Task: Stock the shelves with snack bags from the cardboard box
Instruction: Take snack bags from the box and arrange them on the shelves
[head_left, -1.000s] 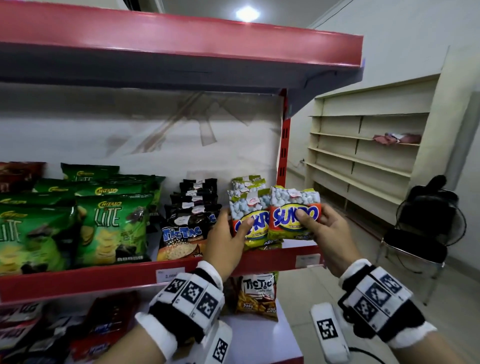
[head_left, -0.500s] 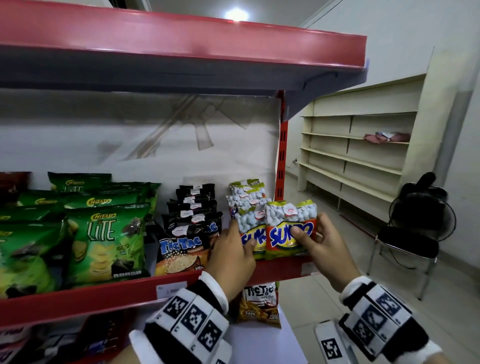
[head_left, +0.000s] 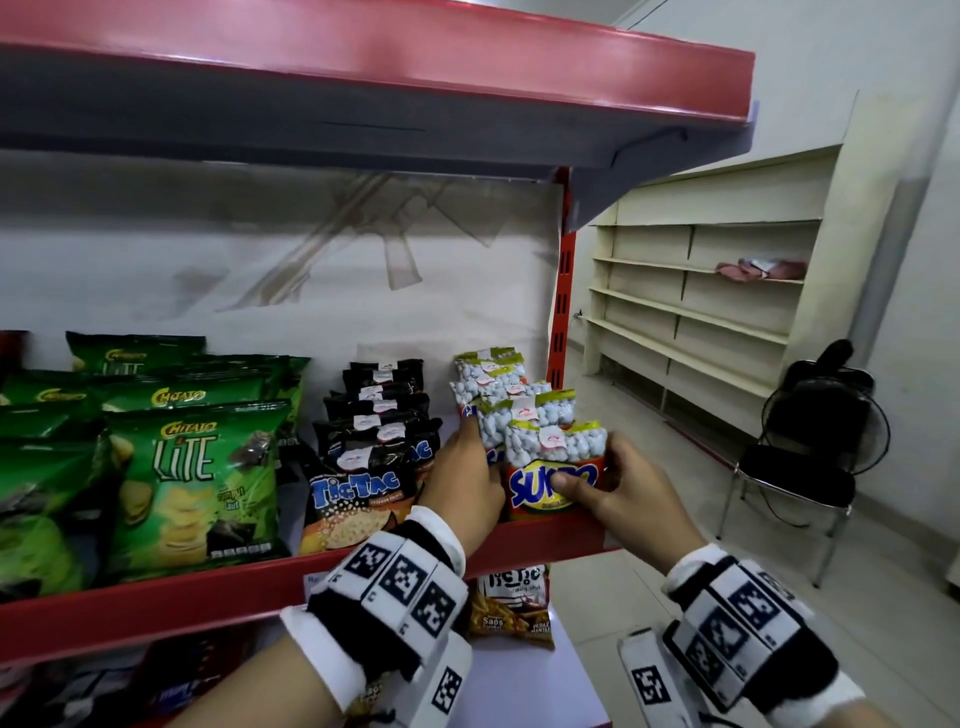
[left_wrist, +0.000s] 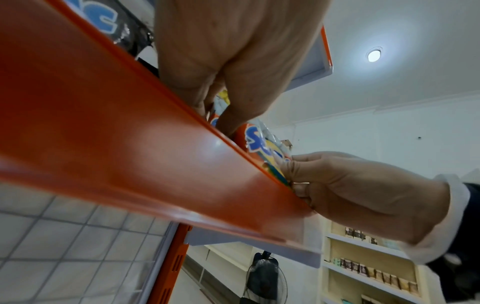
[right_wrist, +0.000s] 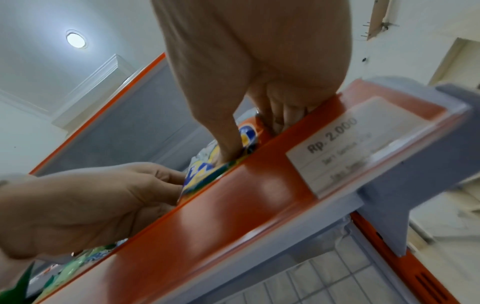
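Red steel shelf (head_left: 156, 597) crosses the lower half of your head view, stocked with green Chitato bags (head_left: 192, 488) at left and black TicTac bags (head_left: 363, 483) mid-frame. Right of centre, your right hand (head_left: 623, 493) pinches the front Sukro bag (head_left: 550, 467) upright behind the lip. Your left hand (head_left: 462, 483) pinches the Sukro row (head_left: 498, 395) behind it.
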